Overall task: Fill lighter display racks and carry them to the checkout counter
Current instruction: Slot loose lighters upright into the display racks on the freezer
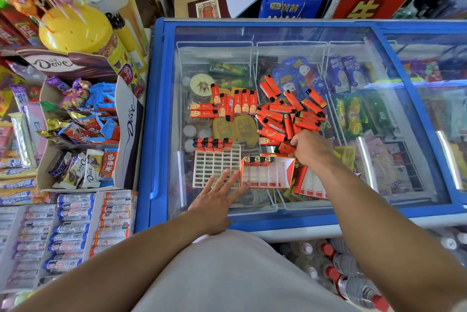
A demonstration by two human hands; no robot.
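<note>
Head view, looking down on the glass lid of a blue-framed freezer (154,119), the landmark for all positions. Near the middle of the lid lies a loose heap of red lighters (290,114); to its left a smaller group of lighters (227,104) lies in rough rows. Toward the lid's near edge stands a white grid rack (217,162) with four lighters in its far row, and touching its right side a red-sided rack (267,172) with three lighters in its far corner. A third rack (310,182) lies tilted just right of that. The left hand (217,198) rests flat, fingers spread, on the white rack's near edge. The right hand (310,147), fingers curled, pinches a lighter (286,147) at the heap's near edge. Bare glass remains along the lid's far edge and right part.
</note>
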